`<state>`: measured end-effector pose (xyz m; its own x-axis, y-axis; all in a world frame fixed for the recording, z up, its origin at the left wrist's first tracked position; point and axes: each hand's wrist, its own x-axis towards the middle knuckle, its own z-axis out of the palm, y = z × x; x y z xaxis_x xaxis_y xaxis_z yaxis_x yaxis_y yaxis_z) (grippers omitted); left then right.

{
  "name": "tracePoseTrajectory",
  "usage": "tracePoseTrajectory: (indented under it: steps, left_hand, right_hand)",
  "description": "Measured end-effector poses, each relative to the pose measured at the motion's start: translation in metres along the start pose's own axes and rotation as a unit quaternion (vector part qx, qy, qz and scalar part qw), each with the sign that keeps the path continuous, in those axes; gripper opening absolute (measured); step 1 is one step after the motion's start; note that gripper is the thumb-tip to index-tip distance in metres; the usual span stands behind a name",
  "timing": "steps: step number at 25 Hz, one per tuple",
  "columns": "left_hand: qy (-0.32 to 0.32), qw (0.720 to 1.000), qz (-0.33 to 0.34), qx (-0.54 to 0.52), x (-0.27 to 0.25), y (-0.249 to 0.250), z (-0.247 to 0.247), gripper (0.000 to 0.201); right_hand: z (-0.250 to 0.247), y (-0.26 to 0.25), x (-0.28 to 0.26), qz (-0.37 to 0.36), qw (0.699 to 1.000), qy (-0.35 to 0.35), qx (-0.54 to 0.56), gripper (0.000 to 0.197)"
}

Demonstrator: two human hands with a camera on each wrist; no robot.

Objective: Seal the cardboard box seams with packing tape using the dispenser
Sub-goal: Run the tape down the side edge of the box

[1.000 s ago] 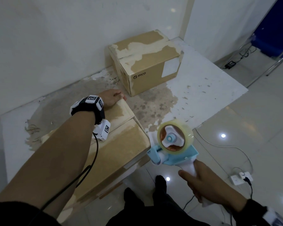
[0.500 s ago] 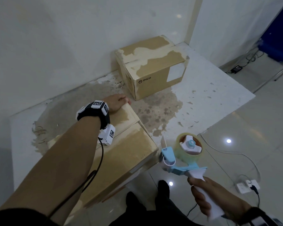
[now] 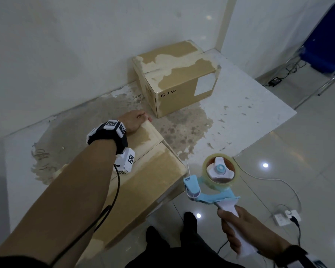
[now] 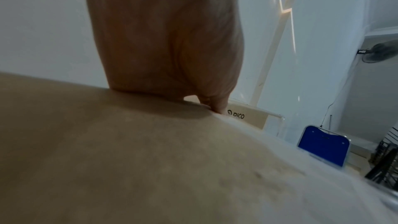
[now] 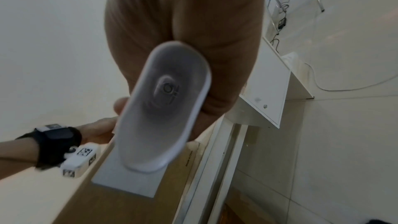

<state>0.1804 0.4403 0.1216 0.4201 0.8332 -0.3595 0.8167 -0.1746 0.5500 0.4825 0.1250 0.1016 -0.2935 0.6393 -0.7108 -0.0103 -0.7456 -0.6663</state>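
Observation:
A worn brown cardboard box lies in front of me on a low white platform. My left hand rests on its top with the fingers curled over its far edge; the left wrist view shows the palm flat on the box top. My right hand grips the white handle of a blue tape dispenser with a clear tape roll, held in the air just right of the box's near right corner. In the right wrist view the handle's butt fills the middle.
A second cardboard box, marked PICO, stands farther back against the wall. A white cable and a power strip lie on the tiled floor to the right. A blue chair stands at the far right. My dark shoes are below the dispenser.
My right hand has turned the dispenser, so the roll's face points more upward and the handle slants down to the right. My left hand has stayed on the box's far edge.

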Motion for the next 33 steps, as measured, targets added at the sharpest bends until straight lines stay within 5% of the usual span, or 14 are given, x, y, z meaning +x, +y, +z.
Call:
tracePoseTrajectory:
  steps: [4,6,8,9,10,12,15,17,18,21,24,29,30,33]
  left_hand:
    - [-0.002,1.0,-0.004,0.012,0.001,0.0,-0.001,0.035]
    - [-0.004,1.0,-0.002,0.008,0.002,0.0,-0.001,0.035]
    - [0.001,1.0,-0.004,0.006,0.005,-0.001,0.001,0.036]
    - [0.007,1.0,-0.004,0.006,0.005,-0.002,0.003,0.036]
    - [0.018,1.0,-0.005,0.002,0.005,-0.004,0.006,0.035]
    - [0.037,0.999,-0.011,-0.015,0.005,-0.01,0.009,0.033]
    - [0.031,0.999,-0.012,-0.025,0.005,-0.011,0.01,0.032]
    - [0.037,0.999,-0.007,-0.025,0.002,-0.006,0.007,0.034]
    - [0.04,0.999,-0.002,-0.023,0.001,-0.004,0.006,0.035]
    - [0.015,1.0,-0.014,-0.001,-0.004,-0.001,0.006,0.033]
    - [-0.002,0.999,-0.042,0.008,-0.006,0.003,0.013,0.03]
    - [-0.001,0.999,-0.049,0.006,-0.012,0.007,0.012,0.032]
    - [0.0,0.998,-0.056,0.012,-0.012,0.008,0.012,0.033]
    - [0.074,0.993,-0.017,0.09,-0.022,0.021,0.017,0.039]
  right_hand:
    - [-0.001,0.007,-0.006,-0.128,0.965,0.099,-0.208,0.047]
    - [-0.002,0.013,-0.011,-0.114,0.927,0.118,-0.338,0.034]
    - [0.008,0.025,-0.006,-0.001,0.902,0.059,-0.427,0.029]
    - [0.004,0.049,-0.007,0.009,0.925,0.101,-0.367,0.039]
    - [0.003,0.059,-0.016,-0.027,0.92,0.025,-0.391,0.044]
    - [-0.004,0.05,-0.01,0.012,0.958,0.041,-0.282,0.041]
    - [0.003,0.029,-0.031,-0.073,0.951,0.091,-0.286,0.02]
    - [-0.002,0.016,-0.036,-0.094,0.951,0.186,-0.23,0.047]
    - [-0.001,0.007,-0.039,-0.061,0.965,0.17,-0.191,0.056]
    - [0.0,-0.004,-0.039,-0.079,0.968,0.192,-0.137,0.025]
    - [-0.001,0.0,-0.043,-0.022,0.976,0.215,-0.02,0.026]
    - [-0.043,0.065,-0.025,0.066,0.965,0.239,-0.084,0.128]
    - [-0.048,0.067,-0.024,0.064,0.967,0.233,-0.076,0.122]
    - [-0.049,0.036,-0.021,-0.003,0.972,0.213,-0.096,0.043]
